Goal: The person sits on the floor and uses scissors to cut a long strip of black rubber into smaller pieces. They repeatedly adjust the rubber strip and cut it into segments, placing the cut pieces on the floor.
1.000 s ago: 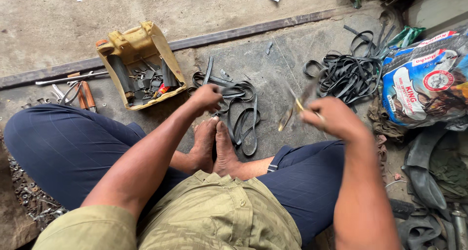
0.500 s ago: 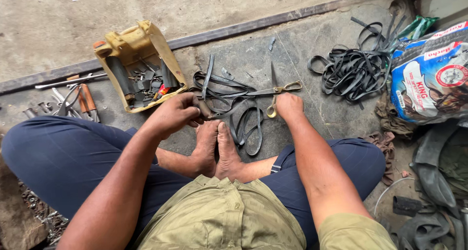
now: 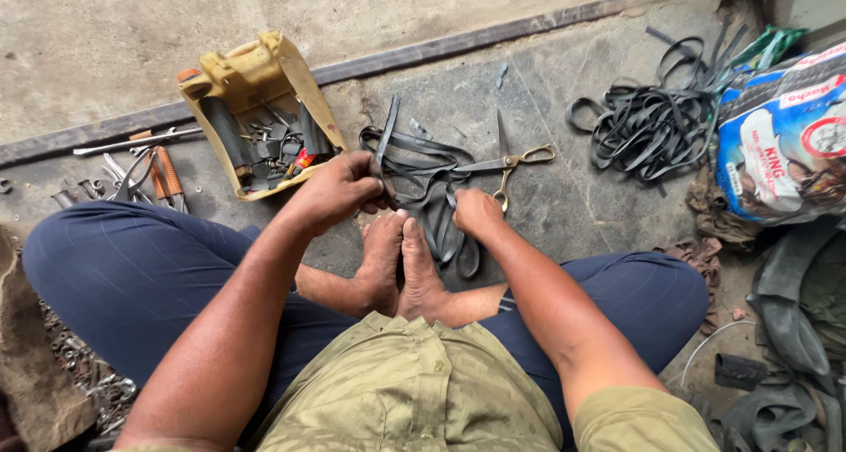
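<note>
The left hand (image 3: 339,190) pinches black rubber strips (image 3: 414,157) just above the bare feet (image 3: 401,263), the right hand (image 3: 476,212) grips them alongside, and scissors (image 3: 511,163) lie just beyond it.

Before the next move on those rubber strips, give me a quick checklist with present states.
1. Left hand grips rubber strips: ok.
2. Right hand on the strip loop by the feet: ok.
3. Scissors set down, clear of both hands: ok.
4. Scissor blades closed: cannot tell.
5. Tool tray out of the hands' way: ok.
6. Strips free of tangles: not ok, they overlap.
</note>
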